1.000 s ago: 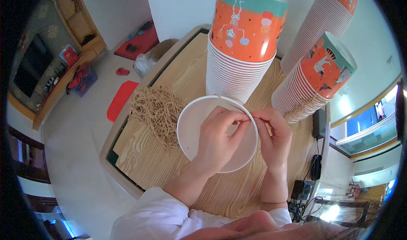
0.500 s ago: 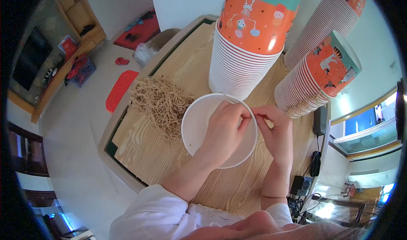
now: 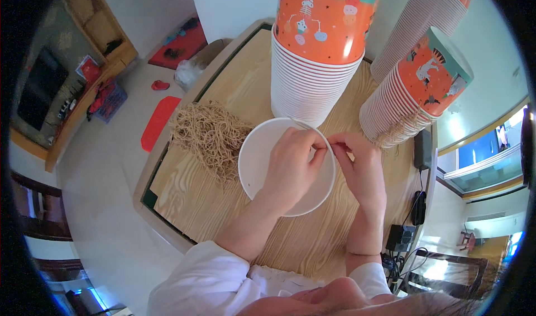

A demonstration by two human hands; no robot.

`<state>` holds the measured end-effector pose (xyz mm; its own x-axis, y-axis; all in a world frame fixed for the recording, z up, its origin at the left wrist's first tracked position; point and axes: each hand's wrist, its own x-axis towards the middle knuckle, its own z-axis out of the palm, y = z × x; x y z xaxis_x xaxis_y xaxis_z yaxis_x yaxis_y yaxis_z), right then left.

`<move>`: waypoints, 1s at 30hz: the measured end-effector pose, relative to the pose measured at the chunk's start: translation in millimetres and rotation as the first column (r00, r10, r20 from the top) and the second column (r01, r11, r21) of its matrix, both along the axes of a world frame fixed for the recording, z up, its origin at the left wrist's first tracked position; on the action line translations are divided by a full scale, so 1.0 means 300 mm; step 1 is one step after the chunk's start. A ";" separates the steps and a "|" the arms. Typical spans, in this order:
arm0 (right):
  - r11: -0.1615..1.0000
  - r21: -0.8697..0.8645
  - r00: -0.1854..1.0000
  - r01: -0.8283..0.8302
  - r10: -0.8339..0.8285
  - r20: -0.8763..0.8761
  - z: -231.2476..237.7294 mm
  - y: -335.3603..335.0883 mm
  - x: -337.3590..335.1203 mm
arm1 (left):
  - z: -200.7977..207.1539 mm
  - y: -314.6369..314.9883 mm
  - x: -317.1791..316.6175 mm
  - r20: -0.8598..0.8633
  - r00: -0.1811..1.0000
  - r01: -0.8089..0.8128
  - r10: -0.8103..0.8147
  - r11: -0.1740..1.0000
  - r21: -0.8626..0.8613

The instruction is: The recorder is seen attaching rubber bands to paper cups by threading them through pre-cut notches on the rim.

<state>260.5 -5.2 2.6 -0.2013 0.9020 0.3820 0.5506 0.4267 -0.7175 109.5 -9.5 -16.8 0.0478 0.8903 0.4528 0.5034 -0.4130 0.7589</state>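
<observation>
An open white paper bucket (image 3: pixel 259 165) stands on the table in front of me. Reaching across its mouth, my left hand (image 3: pixel 296 165) pinches the right side of the rim from within. My right hand (image 3: pixel 360 157) is closed in a pinch at the same stretch of rim from outside, its fingertips almost meeting the left ones. A thin strand seems to run along the rim just beyond my fingers, but its ends are hidden. Left of the bucket lies a tangled heap of tan cord (image 3: pixel 209 140), which neither hand touches.
Behind the bucket rises a tall stack of upturned orange-printed paper buckets (image 3: pixel 315 64). A shorter stack (image 3: pixel 410 87) to the right has tan cord pieces (image 3: pixel 399 129) hanging on it, and another stack (image 3: pixel 421 28) stands behind. Black adapters and cables (image 3: pixel 401 238) line the table's right edge.
The view has shifted slightly, so the stacks sit higher and more to the left. Both hands keep their pinch at the bucket's rim, with hardly any visible movement.
</observation>
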 end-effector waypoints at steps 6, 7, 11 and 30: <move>1.000 -0.019 0.997 -0.024 0.025 0.071 -0.009 0.016 0.016 | 0.022 0.027 -0.035 -0.272 0.957 -0.043 0.097 0.979 0.197; 0.999 -0.026 0.997 -0.020 0.022 0.075 -0.004 0.011 0.025 | 0.026 0.034 -0.047 -0.348 0.932 -0.009 0.101 0.966 0.258; 0.998 -0.046 0.998 0.052 -0.051 0.021 -0.019 0.019 0.033 | 0.053 0.075 -0.127 -0.646 0.742 0.196 -0.178 0.980 -0.045; 0.988 -0.151 0.966 -0.032 0.070 0.250 -0.026 0.011 0.055 | 0.073 0.209 -0.150 -0.132 0.591 0.683 -0.796 0.581 -0.443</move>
<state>276.9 -1.8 -5.2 -0.3217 0.9298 0.1787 0.7027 0.3610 -0.6131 64.4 53.3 5.0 0.8305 0.5571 0.0006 0.3416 -0.5101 0.7893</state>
